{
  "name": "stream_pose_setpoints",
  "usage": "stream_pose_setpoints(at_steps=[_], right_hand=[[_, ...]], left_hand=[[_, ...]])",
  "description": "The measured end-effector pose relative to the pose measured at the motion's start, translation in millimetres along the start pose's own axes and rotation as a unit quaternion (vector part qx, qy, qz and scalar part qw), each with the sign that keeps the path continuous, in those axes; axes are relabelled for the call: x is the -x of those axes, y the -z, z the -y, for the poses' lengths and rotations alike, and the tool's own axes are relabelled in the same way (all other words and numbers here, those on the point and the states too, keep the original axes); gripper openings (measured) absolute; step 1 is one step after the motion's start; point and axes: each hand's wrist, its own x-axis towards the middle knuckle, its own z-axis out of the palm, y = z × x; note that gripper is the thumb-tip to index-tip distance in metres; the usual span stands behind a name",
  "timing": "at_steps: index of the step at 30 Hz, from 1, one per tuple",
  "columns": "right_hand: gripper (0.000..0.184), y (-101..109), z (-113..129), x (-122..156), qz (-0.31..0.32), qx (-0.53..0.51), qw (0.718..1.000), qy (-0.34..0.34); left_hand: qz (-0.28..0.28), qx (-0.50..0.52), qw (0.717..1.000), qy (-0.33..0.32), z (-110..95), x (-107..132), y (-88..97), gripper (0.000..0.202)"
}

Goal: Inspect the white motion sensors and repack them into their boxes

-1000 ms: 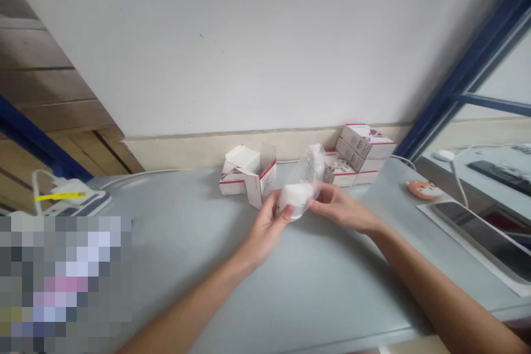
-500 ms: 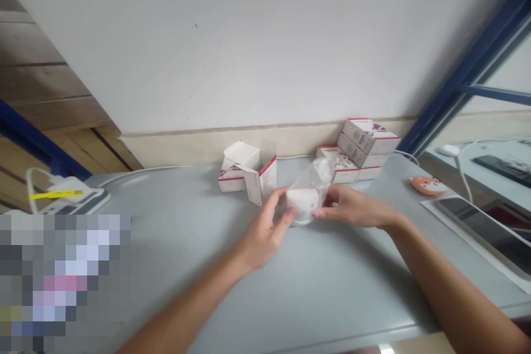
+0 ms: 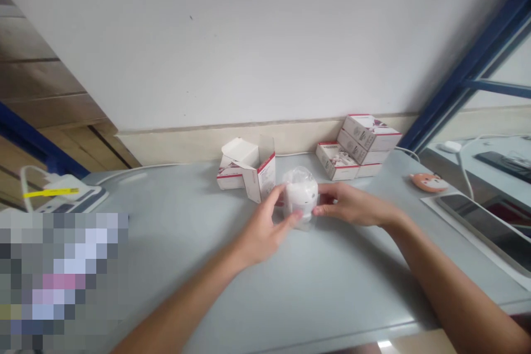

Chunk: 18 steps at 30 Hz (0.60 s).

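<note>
1. The head camera looks down at a gray table top (image 3: 290, 293) with a white wall (image 3: 249, 38) behind it. A round white thing in a clear plastic bag (image 3: 301, 193) is between the two hands, close to the far side of the table. I cannot tell if it touches the table.
2. The left hand (image 3: 261, 235) is on the left side of the bag. Its bent fingers (image 3: 276, 202) press on the bag and hold it.
3. The right hand (image 3: 348, 204) is on the right side of the bag. Its long, flat fingers (image 3: 329, 204) press on the bag and hold it too.
4. So the round white thing sits in a narrow space between the fingers of both hands. The top of the bag sticks up above the fingers.
5. Just behind the left hand stands an open white cardboard box with a red edge (image 3: 259, 177).
6. Behind the right hand is a pile of white cardboard boxes with red edges (image 3: 365, 141).
7. Further right, a small orange fox-face thing (image 3: 428, 181) lies near a flat dark tablet (image 3: 485, 227).
8. At the far left is a white machine with a yellow strip (image 3: 62, 193). Below it, a patch is too blurred to see.
</note>
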Motion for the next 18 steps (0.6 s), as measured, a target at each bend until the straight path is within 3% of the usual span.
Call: stream_pose_setpoints(at_steps=[5, 9, 13, 18], right_hand=[[0.039, 1.6, 0.3, 1.7, -0.008, -0.004, 0.999, 0.035], [0.055, 1.0, 5.9, 4.7, -0.124, -0.016, 0.991, 0.056], [0.038, -10.0, 15.8, 2.9, -0.228, -0.046, 0.967, 0.100], [0.031, -16.5, 21.9, 0.3, -0.272, -0.018, 0.958, 0.092]], left_hand=[[-0.035, 0.054, 0.998, 0.010, 12.8, -3.7, -4.8, 0.044], [-0.049, 0.064, 0.997, 0.010, 17.0, -2.1, -6.4, 0.045], [-0.040, 0.052, 0.998, 0.004, 15.0, 1.3, -9.1, 0.045], [-0.033, 0.022, 0.999, 0.006, 10.0, 2.7, -9.2, 0.044]])
